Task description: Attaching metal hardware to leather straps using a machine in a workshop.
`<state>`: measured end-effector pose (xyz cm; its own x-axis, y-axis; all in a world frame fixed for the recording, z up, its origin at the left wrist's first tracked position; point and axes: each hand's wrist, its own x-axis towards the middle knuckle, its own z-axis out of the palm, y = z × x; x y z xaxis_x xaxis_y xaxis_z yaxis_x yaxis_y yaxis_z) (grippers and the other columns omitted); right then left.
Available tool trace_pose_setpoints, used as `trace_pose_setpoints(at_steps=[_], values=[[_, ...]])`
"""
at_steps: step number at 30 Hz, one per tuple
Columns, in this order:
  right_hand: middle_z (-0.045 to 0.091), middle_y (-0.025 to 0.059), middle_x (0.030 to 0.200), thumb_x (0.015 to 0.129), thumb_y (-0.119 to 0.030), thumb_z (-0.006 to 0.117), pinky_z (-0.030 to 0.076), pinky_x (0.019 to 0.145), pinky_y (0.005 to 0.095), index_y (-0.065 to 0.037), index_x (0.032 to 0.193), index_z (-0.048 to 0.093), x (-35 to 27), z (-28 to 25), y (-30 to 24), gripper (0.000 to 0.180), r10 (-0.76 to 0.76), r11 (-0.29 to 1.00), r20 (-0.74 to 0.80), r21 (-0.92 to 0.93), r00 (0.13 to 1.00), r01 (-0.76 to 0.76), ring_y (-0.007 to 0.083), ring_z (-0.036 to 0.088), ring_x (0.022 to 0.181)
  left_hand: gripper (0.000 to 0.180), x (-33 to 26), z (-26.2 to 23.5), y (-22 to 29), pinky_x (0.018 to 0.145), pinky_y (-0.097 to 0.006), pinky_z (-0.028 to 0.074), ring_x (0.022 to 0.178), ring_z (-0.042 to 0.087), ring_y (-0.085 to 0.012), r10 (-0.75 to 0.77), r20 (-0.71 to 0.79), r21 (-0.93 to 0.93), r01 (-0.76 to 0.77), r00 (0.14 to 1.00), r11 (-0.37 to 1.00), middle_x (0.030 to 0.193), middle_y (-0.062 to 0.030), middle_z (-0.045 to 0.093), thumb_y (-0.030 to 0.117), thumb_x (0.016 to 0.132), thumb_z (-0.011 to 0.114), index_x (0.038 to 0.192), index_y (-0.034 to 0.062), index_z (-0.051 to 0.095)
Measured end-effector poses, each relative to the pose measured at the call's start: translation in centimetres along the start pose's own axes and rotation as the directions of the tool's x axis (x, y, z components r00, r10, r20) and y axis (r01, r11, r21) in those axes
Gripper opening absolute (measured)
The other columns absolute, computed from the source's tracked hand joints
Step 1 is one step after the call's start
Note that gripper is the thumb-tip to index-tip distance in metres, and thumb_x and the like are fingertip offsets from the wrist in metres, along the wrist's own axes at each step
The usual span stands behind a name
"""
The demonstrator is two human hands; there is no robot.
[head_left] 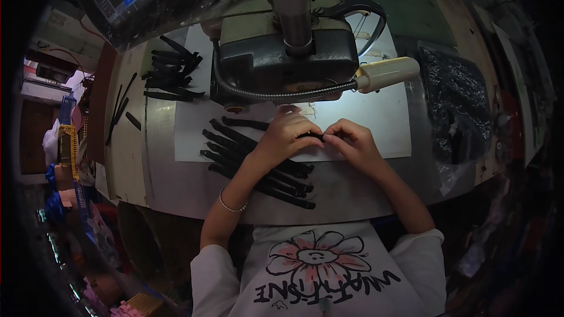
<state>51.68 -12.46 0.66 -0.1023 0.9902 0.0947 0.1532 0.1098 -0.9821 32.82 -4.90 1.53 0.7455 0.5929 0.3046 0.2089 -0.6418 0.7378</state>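
Close together under the front of a sewing-type machine head [285,61], both my hands pinch one narrow black strip [311,136]. My left hand [289,132] has its fingers closed on the strip, and my right hand [351,141] pinches its right end between thumb and fingertips. Beneath my left wrist, several black fabric strips [226,144] lie side by side at a slant, partly covered by my forearm. A white sheet [376,135] lies under the hands. The machine's needle area is hidden behind its head.
A second pile of black strips [170,70] lies at the back left, with a few thin ones [120,108] farther left. A black plastic bag [455,100] rests on the right. A lamp [388,74] lights the sheet. A screen [158,0] hangs upper left.
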Motion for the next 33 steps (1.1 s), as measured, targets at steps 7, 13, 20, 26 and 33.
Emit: trace_pose_setpoints(at_steps=[7, 13, 20, 26, 33], values=[[0.058, 0.0013, 0.073, 0.082, -0.011, 0.065, 0.041, 0.055, 0.0207, 0.000, 0.087, 0.060, 0.0, 0.0, -0.6, 0.013, 0.099, 0.995, 0.061, -0.038, 0.993, -0.097, 0.0058, 0.047, 0.060, 0.016, -0.3, -0.4, -0.2, 0.097, -0.039, 0.032, 0.075, 0.056, -0.0191, 0.007, 0.043, 0.020, -0.008, 0.999, 1.000, 0.071, -0.0031, 0.058, 0.016, 0.069, 0.070, 0.080, 0.0082, 0.063], [0.060, -0.0010, 0.076, 0.083, -0.011, 0.063, 0.041, 0.060, 0.0175, 0.001, 0.088, 0.062, 1.7, -0.8, -0.3, 0.013, 0.272, 0.958, 0.152, 0.048, 0.950, -0.282, 0.0030, 0.051, 0.066, 0.027, -0.6, -0.6, 0.2, 0.079, -0.033, 0.048, 0.083, 0.059, -0.0225, 0.134, -0.077, 0.337, -0.101, 0.988, 0.936, 0.093, -0.0070, 0.059, 0.010, 0.069, 0.070, 0.094, 0.0082, 0.058], [0.059, 0.0034, 0.064, 0.079, -0.010, 0.065, 0.043, 0.054, 0.0228, 0.004, 0.076, 0.062, 7.4, -0.7, 3.0, 0.015, 0.299, 0.944, 0.045, 0.132, 0.953, -0.302, 0.0084, 0.053, 0.057, 0.025, -1.5, -0.7, -3.5, 0.072, -0.030, 0.051, 0.085, 0.062, -0.0212, 0.299, -0.057, 0.707, -0.173, 0.953, 0.686, 0.098, -0.0062, 0.060, 0.007, 0.073, 0.058, 0.098, 0.0097, 0.059], [0.063, 0.0101, 0.069, 0.075, -0.018, 0.068, 0.046, 0.061, 0.0293, 0.002, 0.077, 0.061, 8.9, -0.5, 3.4, 0.021, 0.410, 0.885, -0.025, -0.228, 0.912, -0.405, 0.0165, 0.060, 0.062, 0.044, -1.8, -0.8, -4.4, 0.073, -0.032, 0.050, 0.098, 0.056, -0.0257, 0.127, -0.035, 0.678, -0.070, 0.991, 0.732, 0.100, -0.0080, 0.057, 0.006, 0.074, 0.054, 0.116, 0.0159, 0.056], [0.064, 0.0167, 0.085, 0.072, -0.026, 0.070, 0.047, 0.079, 0.0362, 0.001, 0.102, 0.057, 9.5, -1.2, 5.8, 0.042, 0.418, 0.850, -0.016, -0.346, 0.908, -0.398, 0.0285, 0.063, 0.084, 0.044, -1.2, -0.5, -4.7, 0.082, -0.035, 0.046, 0.099, 0.055, -0.0280, 0.166, -0.025, 0.687, -0.103, 0.986, 0.719, 0.105, -0.0119, 0.056, 0.007, 0.078, 0.049, 0.119, 0.0197, 0.054]])
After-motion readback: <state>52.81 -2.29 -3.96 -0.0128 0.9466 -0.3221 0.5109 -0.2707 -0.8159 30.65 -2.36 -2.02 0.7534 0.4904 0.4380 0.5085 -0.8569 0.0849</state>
